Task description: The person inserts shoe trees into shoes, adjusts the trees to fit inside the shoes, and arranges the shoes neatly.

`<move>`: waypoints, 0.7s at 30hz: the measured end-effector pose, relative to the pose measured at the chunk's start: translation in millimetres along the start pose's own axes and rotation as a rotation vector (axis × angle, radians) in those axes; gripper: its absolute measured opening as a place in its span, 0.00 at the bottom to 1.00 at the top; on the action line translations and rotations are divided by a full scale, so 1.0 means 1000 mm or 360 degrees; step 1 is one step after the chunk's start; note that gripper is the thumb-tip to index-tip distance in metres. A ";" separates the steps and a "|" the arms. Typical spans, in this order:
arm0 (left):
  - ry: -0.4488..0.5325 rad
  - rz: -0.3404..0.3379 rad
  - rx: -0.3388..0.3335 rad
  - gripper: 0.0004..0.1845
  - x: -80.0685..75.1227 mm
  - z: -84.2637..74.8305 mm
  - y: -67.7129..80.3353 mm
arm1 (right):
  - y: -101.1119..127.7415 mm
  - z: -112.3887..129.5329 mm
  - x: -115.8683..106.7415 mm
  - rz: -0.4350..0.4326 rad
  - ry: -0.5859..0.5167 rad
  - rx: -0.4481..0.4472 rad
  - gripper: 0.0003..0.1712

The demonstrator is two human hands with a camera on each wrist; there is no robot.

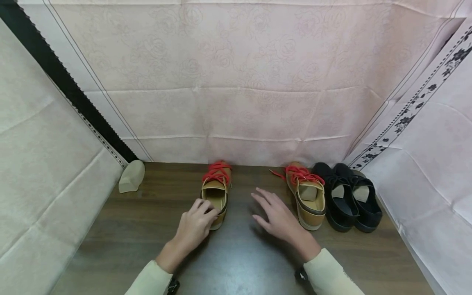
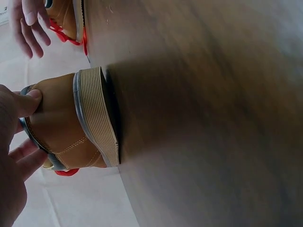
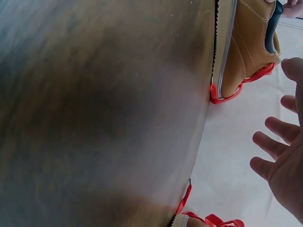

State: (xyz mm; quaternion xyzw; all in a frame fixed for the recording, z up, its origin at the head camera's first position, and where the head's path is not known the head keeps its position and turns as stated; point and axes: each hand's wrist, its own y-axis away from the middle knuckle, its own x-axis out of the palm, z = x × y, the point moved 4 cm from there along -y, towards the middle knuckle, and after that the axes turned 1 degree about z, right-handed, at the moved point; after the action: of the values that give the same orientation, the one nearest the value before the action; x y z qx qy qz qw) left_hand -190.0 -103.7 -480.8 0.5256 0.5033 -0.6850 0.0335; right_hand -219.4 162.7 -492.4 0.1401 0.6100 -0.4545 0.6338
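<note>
Soft, even light falls from above me, bright on the pink cloth backdrop (image 1: 236,82) and dimmer on the dark tabletop (image 1: 129,229), which shows a pale sheen near my sleeves. My hands cast faint shadows. The head view bows straight lines at its edges. Both wrist views show the wood smeared and out of focus.

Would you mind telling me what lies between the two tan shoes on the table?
Only the right hand, open above bare table, lies between the left tan shoe and the right tan shoe; the head view shows this.
</note>
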 end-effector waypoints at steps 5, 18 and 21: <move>0.0017 0.0012 0.0005 0.06 0.004 -0.005 -0.005 | 0.000 0.000 -0.005 -0.0032 0.0010 -0.0027 0.38; 0.0037 -0.0021 0.0075 0.07 0.015 -0.018 -0.015 | 0.001 -0.009 -0.023 0.0007 0.0084 -0.0062 0.38; 0.0043 -0.0017 0.0091 0.07 0.017 -0.020 -0.018 | 0.001 -0.012 -0.026 0.0018 0.0078 -0.0056 0.38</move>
State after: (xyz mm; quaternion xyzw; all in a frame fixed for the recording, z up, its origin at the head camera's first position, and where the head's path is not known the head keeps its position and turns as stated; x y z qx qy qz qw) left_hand -193.9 -72.2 -480.7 0.5329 0.4866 -0.6922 0.0081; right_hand -221.8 182.6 -471.9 0.1433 0.6326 -0.4365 0.6235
